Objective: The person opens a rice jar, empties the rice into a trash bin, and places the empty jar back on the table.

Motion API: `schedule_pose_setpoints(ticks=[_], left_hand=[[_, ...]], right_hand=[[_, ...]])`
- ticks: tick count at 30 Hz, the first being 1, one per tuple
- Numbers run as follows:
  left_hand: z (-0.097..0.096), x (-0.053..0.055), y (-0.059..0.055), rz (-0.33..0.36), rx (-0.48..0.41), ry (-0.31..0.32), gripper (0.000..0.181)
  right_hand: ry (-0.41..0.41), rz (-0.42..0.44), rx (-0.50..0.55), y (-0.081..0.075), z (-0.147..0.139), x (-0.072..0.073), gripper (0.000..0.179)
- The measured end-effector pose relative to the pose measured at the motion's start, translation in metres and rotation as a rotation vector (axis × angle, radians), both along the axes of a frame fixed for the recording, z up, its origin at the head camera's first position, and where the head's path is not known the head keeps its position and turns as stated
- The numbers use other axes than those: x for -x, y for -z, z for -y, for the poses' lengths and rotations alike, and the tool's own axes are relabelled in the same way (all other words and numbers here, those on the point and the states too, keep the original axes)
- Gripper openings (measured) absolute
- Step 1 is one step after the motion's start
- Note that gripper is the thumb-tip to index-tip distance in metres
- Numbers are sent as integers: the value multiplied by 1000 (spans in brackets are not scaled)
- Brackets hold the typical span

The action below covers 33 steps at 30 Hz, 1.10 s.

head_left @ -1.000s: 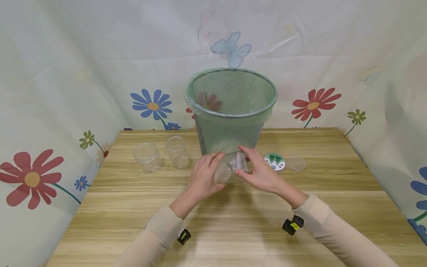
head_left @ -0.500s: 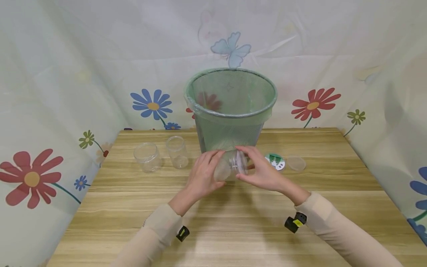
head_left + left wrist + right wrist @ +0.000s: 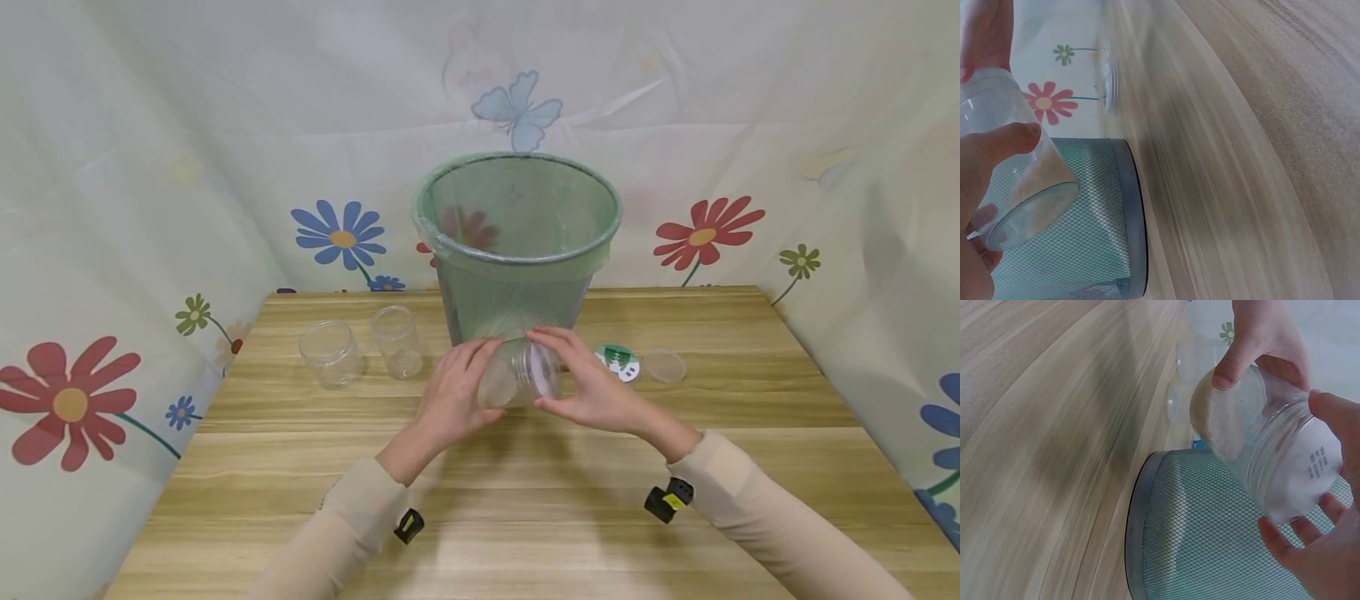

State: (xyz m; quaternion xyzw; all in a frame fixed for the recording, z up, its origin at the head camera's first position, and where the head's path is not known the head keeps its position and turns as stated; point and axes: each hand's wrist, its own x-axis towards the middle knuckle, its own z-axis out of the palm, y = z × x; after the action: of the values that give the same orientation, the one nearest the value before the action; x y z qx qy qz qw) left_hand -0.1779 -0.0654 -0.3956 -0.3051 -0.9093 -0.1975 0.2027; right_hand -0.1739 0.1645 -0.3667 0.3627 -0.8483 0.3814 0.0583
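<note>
A clear jar point(image 3: 498, 382) lies tipped on its side in the air just in front of the bin, held between both hands. My left hand point(image 3: 453, 387) grips the jar near its base, fingers over the top and thumb below. My right hand point(image 3: 596, 392) holds the clear lid point(image 3: 1313, 472) by its rim, fingertips spread round it. A whitish disc with small grey print shows through the lid. Pale, off-white stuff point(image 3: 1219, 419) sits at the jar's base end; its kind is unclear. Whether the lid is still threaded on the jar, I cannot tell.
Behind the hands stands a mesh waste bin point(image 3: 517, 292) with a green liner. Two clear open containers, a wide one point(image 3: 332, 354) and a narrower one point(image 3: 397, 342), stand at left. A green-and-white round disc point(image 3: 619, 363) and a translucent disc point(image 3: 666, 367) lie at right.
My right hand has shifted slightly right and turned a little at the lid, its fingers now more spread. The left hand and the jar have hardly moved.
</note>
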Motion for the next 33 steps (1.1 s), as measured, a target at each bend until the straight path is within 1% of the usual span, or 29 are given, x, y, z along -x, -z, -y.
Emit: schedule_pose_setpoints(ticks=[6,11,17,20,25,29,33], left_hand=[[4,0,2,21,-26,-8,97],[12,1,5,36,-38,-23,98],[22,-1,7,52,-46,-37,99],[25,-2,6,64,-50,-50,98],[28,-4,5,79,-38,-77,99],[29,-5,4,73,-30,-84,100],[30,-5,3,58,-29,-79,99]], right_hand=[[39,-21,-26,-2,-4,-2,82],[76,-30,-59,2,-11,-2,82],[114,-28,-96,7,-20,-3,78],[126,-37,-122,12,-24,-3,75],[119,-38,-167,23,-29,-2,73],[118,-18,-196,33,-30,-3,72],[112,-32,-216,44,-31,-3,71]])
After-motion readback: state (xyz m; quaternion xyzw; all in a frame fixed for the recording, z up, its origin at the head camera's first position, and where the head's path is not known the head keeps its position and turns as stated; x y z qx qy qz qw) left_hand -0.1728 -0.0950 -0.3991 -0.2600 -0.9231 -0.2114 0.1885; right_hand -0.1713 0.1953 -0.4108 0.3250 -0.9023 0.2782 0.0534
